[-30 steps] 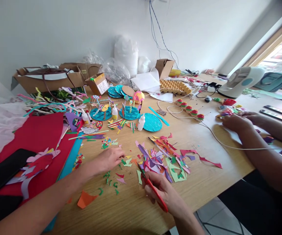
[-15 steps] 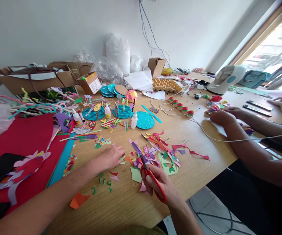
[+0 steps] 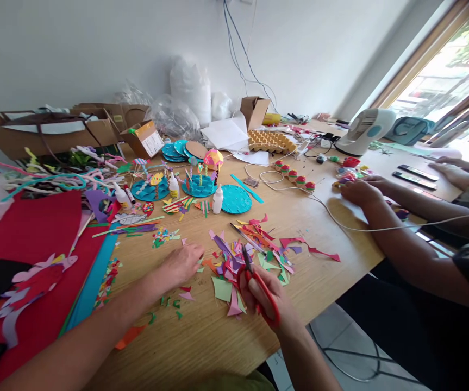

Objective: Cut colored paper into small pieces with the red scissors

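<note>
Red-handled scissors (image 3: 261,296) are held in my right hand (image 3: 273,298), their dark blades pointing up and away over the paper scraps. My left hand (image 3: 183,264) rests low on the table with its fingers curled down and together. Whatever its fingertips pinch, if anything, is hidden. Beyond that hand lies a small heap of tiny cut paper bits (image 3: 164,237). Between and past my hands spreads a pile of coloured paper scraps (image 3: 240,255), including a pale green piece (image 3: 222,289). Small green clippings (image 3: 171,302) and an orange piece (image 3: 129,336) lie near my left forearm.
Glue bottles (image 3: 217,200), a turquoise disc (image 3: 237,199) and decorated turquoise bases (image 3: 150,188) stand beyond. Red paper sheets (image 3: 42,217) and pipe cleaners (image 3: 55,176) are at left. At right, another person's hands (image 3: 360,190) work near a white cable (image 3: 332,209) and a fan (image 3: 364,132).
My right hand has turned the scissors slightly, their blades now nearer upright and a little farther right. My left hand stays low near the same scraps. The whole view has shifted slightly.
</note>
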